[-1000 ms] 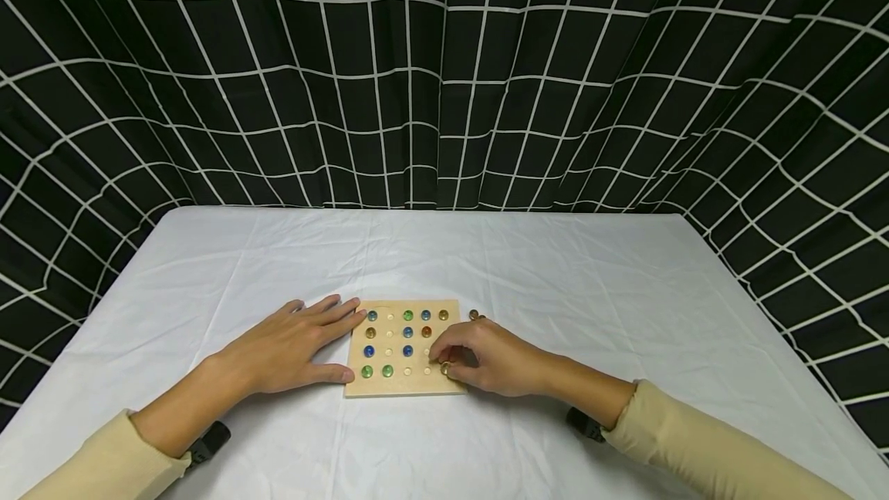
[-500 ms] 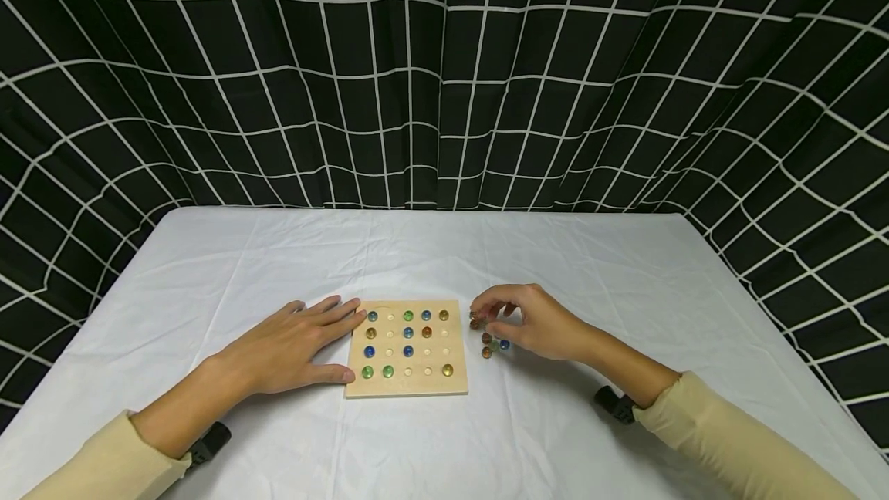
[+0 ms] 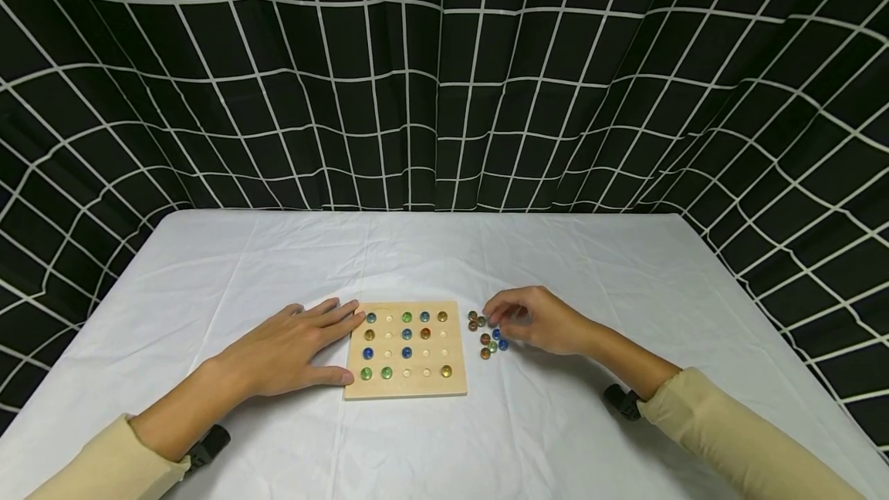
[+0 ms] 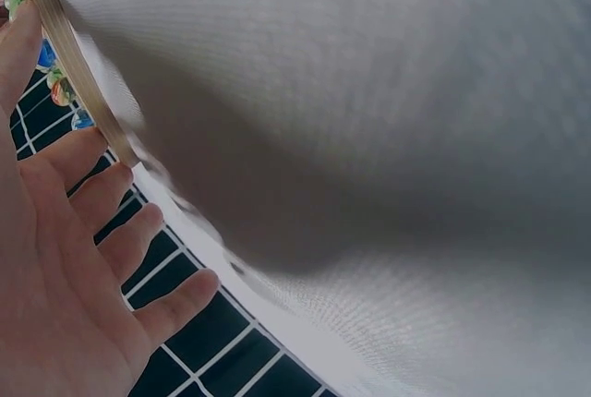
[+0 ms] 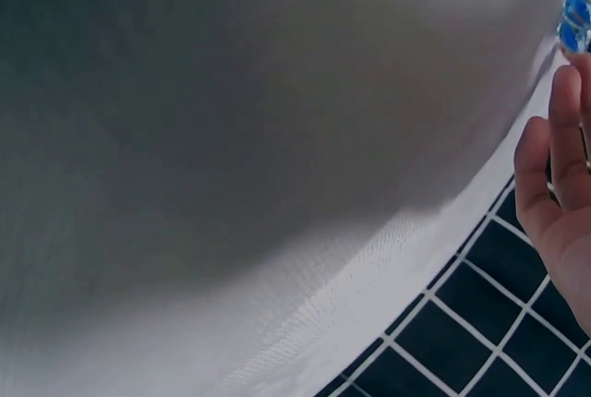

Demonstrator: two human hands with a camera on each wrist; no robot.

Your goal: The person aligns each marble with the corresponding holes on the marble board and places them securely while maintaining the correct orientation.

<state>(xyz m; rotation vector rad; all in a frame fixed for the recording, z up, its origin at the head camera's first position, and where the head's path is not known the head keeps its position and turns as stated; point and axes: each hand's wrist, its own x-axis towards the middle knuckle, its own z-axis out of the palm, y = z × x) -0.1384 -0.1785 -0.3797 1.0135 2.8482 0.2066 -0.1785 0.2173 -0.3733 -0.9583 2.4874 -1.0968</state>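
A square wooden board [image 3: 417, 388] with rows of shallow round hollows lies on the white cloth. Several blue, green, amber and red-brown glass marbles sit in some hollows; a gold marble [image 3: 447, 371] fills the near right corner one. My left hand [image 3: 295, 349] spreads over the board's left side, thumb and index fingertips at its edge. In the left wrist view, the fingers look straight beside the board's wooden edge. My right hand [image 3: 545, 320] hovers at a loose cluster of marbles, fingers bent, thumb and index tips apart. Blue marbles [image 5: 574, 23] show beyond its fingers in the right wrist view.
Loose marbles [image 3: 485, 339] in brown, green and blue lie just right of the board. A white cloth [image 3: 333, 253] covers the table. Black curtains [image 3: 410, 99] with a white grid hang behind and at both sides.
The right hand has released the gold marble into the board's near right hollow and moved right to the loose marbles, then slightly further right. The left hand stays in place.
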